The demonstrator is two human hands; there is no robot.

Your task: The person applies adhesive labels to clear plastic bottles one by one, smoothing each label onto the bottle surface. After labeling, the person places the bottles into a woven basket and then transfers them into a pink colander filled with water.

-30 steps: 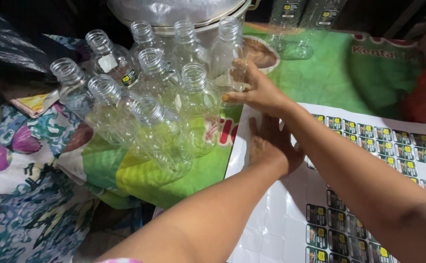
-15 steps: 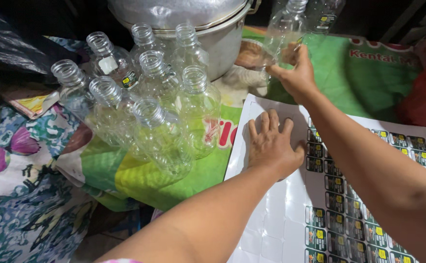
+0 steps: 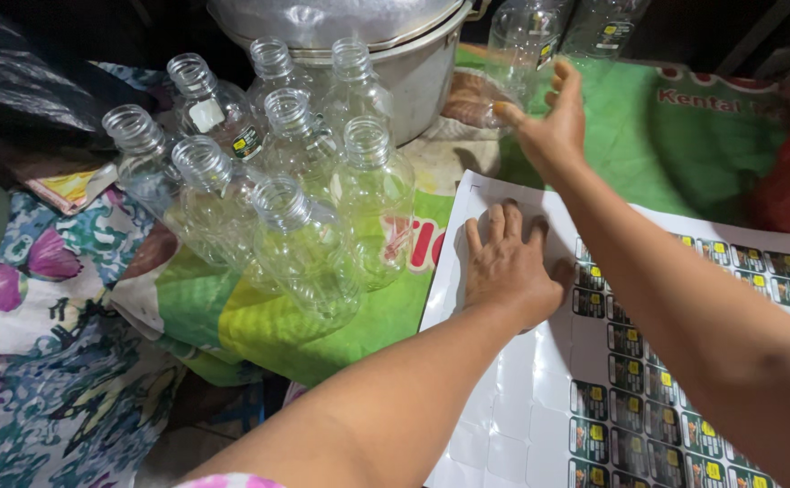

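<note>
Left hand (image 3: 509, 262) lay flat, fingers spread, on the sticker sheet (image 3: 539, 398), gripping nothing, while my right hand (image 3: 550, 126) hovered open, released, just beside a clear bottle (image 3: 523, 41) standing near the pot (image 3: 359, 36).

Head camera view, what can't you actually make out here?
- Pot: its top is cut off by the upper edge.
- Sticker sheet: partly hidden under the left hand and the right arm; its print is too small to read.
- Right hand: fingers spread beside a bottle; contact unclear.
- Bottle: its neck is cut off.
</note>
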